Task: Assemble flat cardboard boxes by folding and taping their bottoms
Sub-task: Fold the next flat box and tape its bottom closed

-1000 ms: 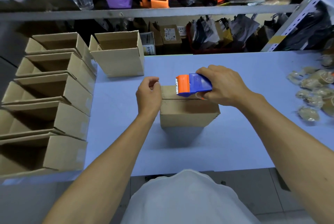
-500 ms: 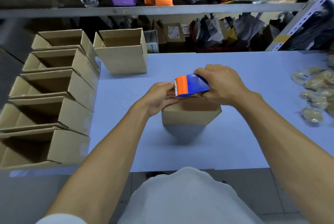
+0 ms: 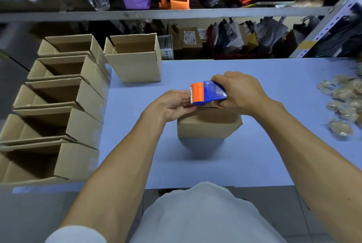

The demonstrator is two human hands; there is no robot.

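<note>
Your cardboard box [image 3: 209, 125] sat mid-table [image 3: 254, 156], bare surface around it. Your right hand [image 3: 242, 94] gripped the tape dispenser [image 3: 207, 93] over its top while your left hand [image 3: 173, 105] pinched at the dispenser's orange end. Open boxes [image 3: 64, 94] lined the left edge; their contents could not be seen.

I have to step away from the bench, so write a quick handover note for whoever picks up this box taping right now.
Right hand grips the tape dispenser above the box standing mid-table.
Left hand fingers are at the dispenser's orange cutter end, apparently pinching the tape end.
Done: six open boxes along the left edge and back of the table.
Left: tape this box's seam, then set it with the others.
</note>
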